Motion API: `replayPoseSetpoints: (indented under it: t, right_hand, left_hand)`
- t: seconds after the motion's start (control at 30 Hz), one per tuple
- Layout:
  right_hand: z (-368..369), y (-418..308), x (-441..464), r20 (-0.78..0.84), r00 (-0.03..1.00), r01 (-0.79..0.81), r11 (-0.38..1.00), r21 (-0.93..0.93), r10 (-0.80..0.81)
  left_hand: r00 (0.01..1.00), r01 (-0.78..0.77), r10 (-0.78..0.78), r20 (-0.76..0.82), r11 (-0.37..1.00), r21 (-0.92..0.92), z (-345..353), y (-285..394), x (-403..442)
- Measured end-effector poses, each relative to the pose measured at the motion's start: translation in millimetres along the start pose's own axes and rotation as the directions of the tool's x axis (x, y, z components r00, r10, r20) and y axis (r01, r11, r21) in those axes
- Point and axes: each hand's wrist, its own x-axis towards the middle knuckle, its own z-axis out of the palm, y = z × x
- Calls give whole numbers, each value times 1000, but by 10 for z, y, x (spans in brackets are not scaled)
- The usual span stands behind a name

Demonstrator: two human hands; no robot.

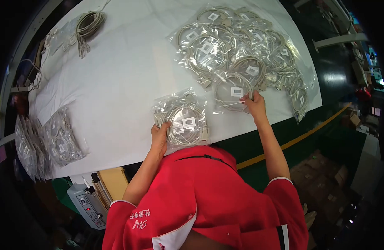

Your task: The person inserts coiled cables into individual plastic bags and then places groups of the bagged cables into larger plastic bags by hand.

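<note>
In my left hand [159, 135] is a stack of bagged cables [184, 125] near the table's front edge, thumb on top and fingers at its left side. Each is a coiled grey-beige cable in a clear bag with a white label. To the right, my right hand [254, 104] pinches the lower right edge of another bagged cable [235, 92], whose label faces up. It lies against the front of a large heap of bagged cables [208, 48]. The fingertips under both bags are partly hidden.
A white-covered table [117, 83] spans the view. Loose coiled cables [90, 25] lie at the back left. More bagged cables [61, 139] stand in a row at the left edge. A grey control box [87, 204] sits below the table at lower left.
</note>
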Motion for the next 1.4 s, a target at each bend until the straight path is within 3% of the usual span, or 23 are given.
replayPoseSetpoints:
  t: [0.07,0.1,0.13,0.2,0.27,0.3,0.33,0.37,0.43,0.5,0.57,0.6,0.63,0.67,0.7,0.77,0.83,0.9,0.93,1.13,1.17,1.23,1.4]
  right_hand:
    - [-21,-504,-272,0,951,308,949,-69,-309]
    - [-57,-817,-386,134,789,613,749,-252,-600]
    - [-9,-1052,-494,314,539,828,423,-368,-781]
    - [423,-1292,-691,485,294,955,230,-188,-823]
    - [1057,-1206,-753,516,115,989,146,21,-849]
    - [1226,-1126,-792,516,105,990,138,25,-850]
    - [1352,-1088,-868,456,224,970,243,-17,-861]
    - [1415,-1069,-946,394,336,937,346,-47,-855]
    - [1070,-1411,-1098,589,452,542,731,415,-670]
    - [559,-1970,-1147,641,128,243,651,719,-757]
    - [194,-2392,-1131,449,-225,181,416,891,-865]
    - [69,-2548,-1144,351,-267,120,330,936,-897]
    - [-32,-2686,-1172,249,-303,53,244,968,-920]
    - [-137,-2807,-1204,227,-336,50,223,973,-914]
    - [-236,-2919,-1236,251,-339,70,242,968,-907]
    - [-409,-3117,-1413,351,-285,163,316,935,-892]
    - [-419,-3145,-1469,427,-234,227,378,897,-873]
    - [-431,-3100,-1489,424,-216,228,377,898,-879]
    - [-454,-3077,-1496,425,-206,232,378,896,-881]
    - [-616,-2968,-1391,302,-145,316,245,917,-942]
    - [-649,-2956,-1360,284,-147,326,225,918,-947]
    - [-677,-2937,-1323,258,-141,338,198,920,-956]
    - [-673,-2901,-1279,71,-86,383,33,923,-994]
  left_hand:
    - [999,2,-2,-42,1000,17,-111,17,84]
    - [999,24,-23,-31,1000,9,-144,57,121]
    - [999,49,-49,-19,999,2,-174,84,143]
    - [998,70,-70,-6,997,-13,-218,89,149]
    - [992,57,-32,123,977,-206,-258,48,155]
    - [983,56,-2,183,954,-294,-287,53,154]
    - [984,45,8,176,954,-297,-305,69,139]
    - [984,-41,60,169,993,-113,-300,68,87]
    - [981,-156,118,152,949,274,-201,133,-32]
    - [975,-46,36,221,998,42,-164,158,24]
    - [939,-273,268,214,962,-5,-148,-73,137]
    - [970,-204,173,169,960,189,-194,-40,123]
    - [965,-239,211,154,951,194,-242,-2,115]
    - [940,-334,321,118,786,520,-240,105,58]
    - [897,-344,429,110,520,782,-225,273,-1]
    - [679,-693,676,286,461,555,-40,1330,-405]
    - [211,-972,875,437,139,191,136,2259,-878]
    - [-299,-934,890,345,-347,87,490,2963,-1339]
    - [-397,-843,851,343,-190,-504,524,3209,-1572]
    - [-447,-854,808,383,-259,-451,228,3398,-1570]
    - [-456,-857,803,384,-281,-431,-569,3996,-1549]
    - [-459,-868,800,385,-312,-386,-955,4108,-1681]
    - [-496,-866,727,475,-375,-331,-834,3692,-2102]
